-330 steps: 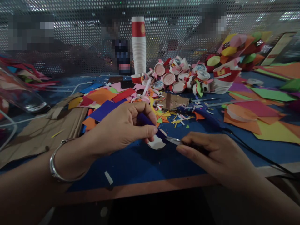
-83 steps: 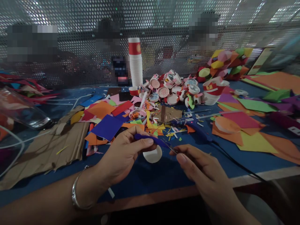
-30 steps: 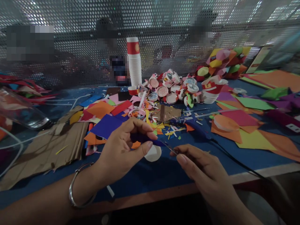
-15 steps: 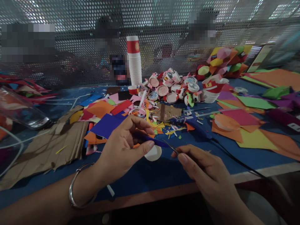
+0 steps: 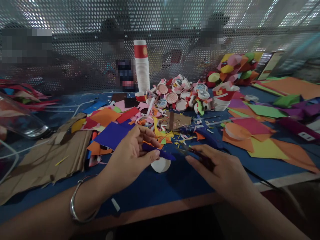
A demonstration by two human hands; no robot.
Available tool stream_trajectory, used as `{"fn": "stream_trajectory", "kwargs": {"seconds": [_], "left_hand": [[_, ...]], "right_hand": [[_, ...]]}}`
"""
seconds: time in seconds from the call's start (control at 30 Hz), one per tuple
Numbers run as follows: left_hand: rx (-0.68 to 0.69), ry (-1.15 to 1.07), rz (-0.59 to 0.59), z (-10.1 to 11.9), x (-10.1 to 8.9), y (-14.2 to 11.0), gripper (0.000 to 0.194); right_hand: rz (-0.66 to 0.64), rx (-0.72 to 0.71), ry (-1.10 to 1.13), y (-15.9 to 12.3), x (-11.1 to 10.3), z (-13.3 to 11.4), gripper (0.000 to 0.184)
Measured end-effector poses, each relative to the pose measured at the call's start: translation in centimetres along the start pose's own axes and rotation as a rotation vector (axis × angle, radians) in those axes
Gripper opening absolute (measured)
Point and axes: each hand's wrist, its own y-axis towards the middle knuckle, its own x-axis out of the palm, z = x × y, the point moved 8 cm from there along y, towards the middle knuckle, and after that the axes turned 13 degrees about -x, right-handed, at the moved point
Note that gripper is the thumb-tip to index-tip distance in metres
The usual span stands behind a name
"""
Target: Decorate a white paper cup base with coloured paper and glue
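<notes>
A blue paper piece (image 5: 166,154) (narrow, tapered rightward) is held aslant in the left grip (image 5: 135,150); just to its right, dark-handled scissors (image 5: 185,149) are held in the right grip (image 5: 220,168), blades pointed left.

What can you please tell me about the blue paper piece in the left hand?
The blue paper piece looks thin and plain, narrowing to a point at its right end. The left hand pinches it between thumb and fingers, which partly hide it. It slants slightly downward toward the scissors in the right hand, whose blades appear apart from it.
</notes>
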Motion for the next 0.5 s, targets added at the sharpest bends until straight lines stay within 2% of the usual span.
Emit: {"fn": "stream_trajectory", "kwargs": {"seconds": [0.1, 0.17, 0.3, 0.37, 0.5], "left_hand": [[0.027, 0.075, 0.004, 0.0, 0.0, -0.2, 0.026], [0.042, 0.107, 0.001, 0.0, 0.0, -0.3, 0.023], [0.074, 0.206, 0.013, 0.1, 0.0, -0.4, 0.016], [0.085, 0.267, 0.023, 0.1, 0.0, -0.4, 0.015], [0.079, 0.322, -0.002, -0.1, 0.7, -0.6, 0.017]], "right_hand": [[-0.138, -0.132, -0.235, 0.5, 0.8, -0.4, 0.027], [-0.193, -0.196, -0.287, 0.7, 0.9, -0.5, 0.027], [-0.126, -0.293, -0.25, 2.2, -1.4, 0.3, 0.029], [-0.096, -0.263, -0.295, 3.9, -3.1, 2.3, 0.029], [-0.119, -0.137, -0.488, 8.3, -5.1, 8.7, 0.015]]}}
